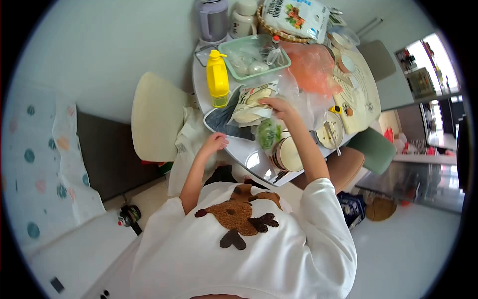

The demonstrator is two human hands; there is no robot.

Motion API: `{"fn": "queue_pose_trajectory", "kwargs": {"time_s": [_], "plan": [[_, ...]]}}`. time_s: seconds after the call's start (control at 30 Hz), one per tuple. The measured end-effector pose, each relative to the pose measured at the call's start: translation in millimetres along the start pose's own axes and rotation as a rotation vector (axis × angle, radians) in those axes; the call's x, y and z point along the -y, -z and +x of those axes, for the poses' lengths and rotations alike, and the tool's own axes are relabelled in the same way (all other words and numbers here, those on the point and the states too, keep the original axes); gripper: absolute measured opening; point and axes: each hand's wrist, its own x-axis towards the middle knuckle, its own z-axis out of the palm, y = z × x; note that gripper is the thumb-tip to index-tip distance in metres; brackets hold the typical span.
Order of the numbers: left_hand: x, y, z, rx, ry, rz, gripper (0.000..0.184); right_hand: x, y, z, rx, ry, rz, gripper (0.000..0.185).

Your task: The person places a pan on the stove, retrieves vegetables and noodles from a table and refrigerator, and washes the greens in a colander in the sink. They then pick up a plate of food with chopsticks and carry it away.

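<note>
My right hand point(278, 106) reaches over the table, its fingers closed on the edge of a printed plastic food bag point(251, 105) with pale contents I cannot identify. The bag rests on a dark grey tray or mat point(219, 121). Near the tray's front corner, at the table edge, is my left hand point(215, 143), holding nothing, fingers loosely bent and partly apart. A clear bag of green vegetables point(269, 133) lies below my right wrist. A yellow bottle point(217, 82) stands behind the tray.
Behind are a green basket point(234, 46) with bagged items, a red plastic bag point(311, 70) and a purple-grey blender point(213, 22). Bowls point(289, 154) and a pan point(329, 130) with a utensil sit at right, near a pale board point(366, 99). A cream chair point(157, 117) stands left.
</note>
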Motion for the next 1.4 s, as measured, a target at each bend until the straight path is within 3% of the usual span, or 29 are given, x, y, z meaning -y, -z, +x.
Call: {"fn": "queue_pose_trajectory", "kwargs": {"time_s": [0.03, 0.23, 0.3, 0.37, 0.43, 0.57, 0.7, 0.77, 0.8, 0.83, 0.9, 0.93, 0.97, 1.03, 1.07, 1.13, 1.17, 1.23, 1.3, 1.4], "plan": [[-6, 3, 12, 0.03, 0.012, 0.009, 0.024, 6, 4, -17, 0.081, 0.02, 0.146, 0.036], [-50, -17, 81, 0.069, 0.054, -0.105, 0.024, 58, -2, -118, -0.083, 0.192, 0.25, 0.035], [-47, -32, 106, -0.009, -0.11, 0.014, 0.02, 70, 8, -139, -0.236, 0.343, 0.284, 0.032], [-50, -45, 119, -0.004, -0.135, 0.099, 0.018, 96, -15, -185, -0.363, 0.417, 0.375, 0.032], [-60, -58, 126, -0.212, -0.622, 0.571, 0.018, 108, 1, -205, -0.503, 0.47, 0.429, 0.034], [-82, -86, 134, -0.084, -0.53, 0.29, 0.016, 112, -1, -253, -0.555, 0.783, 0.577, 0.026], [-95, -100, 165, -0.099, -0.665, 0.644, 0.031, 96, 34, -286, -0.576, 0.755, 0.713, 0.025], [-92, -108, 191, -0.369, -0.705, 0.828, 0.047, 78, 39, -303, -0.735, 0.804, 0.676, 0.028], [-100, -109, 193, -0.259, -0.501, 0.799, 0.056, 85, 10, -317, -0.61, 0.672, 0.737, 0.035], [-102, -115, 189, -0.236, -0.505, 0.804, 0.056, 78, -2, -329, -0.631, 0.676, 0.747, 0.035], [-114, -127, 180, -0.493, -0.731, 0.889, 0.053, 66, -16, -347, -0.584, 0.621, 0.809, 0.042], [-125, -135, 169, -0.489, -0.879, 0.794, 0.052, 58, -22, -353, -0.585, 0.659, 0.842, 0.044], [-137, -147, 159, -0.482, -0.886, 0.798, 0.052, 49, -28, -359, -0.585, 0.693, 0.877, 0.046], [-155, -171, 140, -0.102, -1.202, 0.477, 0.048, 31, -26, -370, -0.597, 0.697, 0.915, 0.047], [-149, -176, 137, -0.093, -1.195, 0.482, 0.048, 20, -23, -374, -0.634, 0.704, 0.943, 0.047], [-134, -184, 140, 0.284, -0.996, 1.107, 0.034, 0, -19, -379, -0.765, 0.72, 0.964, 0.046], [-128, -181, 143, 0.288, -0.997, 1.112, 0.034, -12, -13, -382, -0.764, 0.722, 0.969, 0.046], [-105, -155, 152, 0.419, -0.956, 1.42, 0.021, -33, -2, -388, -0.882, 0.686, 0.943, 0.054], [-88, -125, 146, 0.205, -0.975, 1.343, 0.016, -36, -8, -392, -0.866, 0.672, 0.977, 0.053], [-80, -84, 136, 0.021, -1.037, 1.181, 0.025, -35, -16, -396, -0.805, 0.695, 1.037, 0.043]]}}
